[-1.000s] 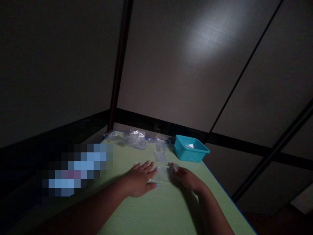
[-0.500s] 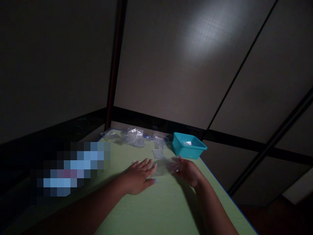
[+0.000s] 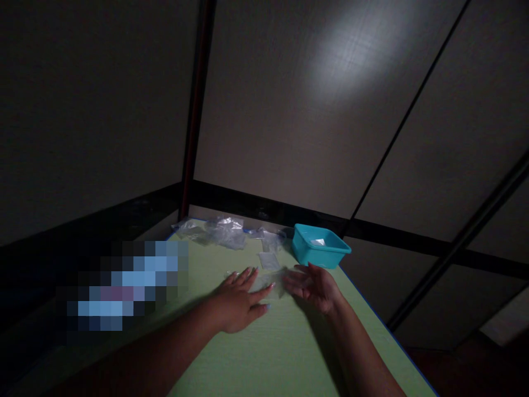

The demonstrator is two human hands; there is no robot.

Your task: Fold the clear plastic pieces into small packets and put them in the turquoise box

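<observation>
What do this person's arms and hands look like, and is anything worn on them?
The left hand and right hand wear no gloves, and I can make out no rings on the fingers. The left forearm and right forearm show no sleeves, watch or bracelet, as far as the dim light shows.

A dim indoor room, its exact kind unclear: large, smooth grey-brown wall panels (image 3: 281,127) with black horizontal trim (image 3: 248,198) stand behind a pale-green, blue-edged surface (image 3: 239,364).
</observation>
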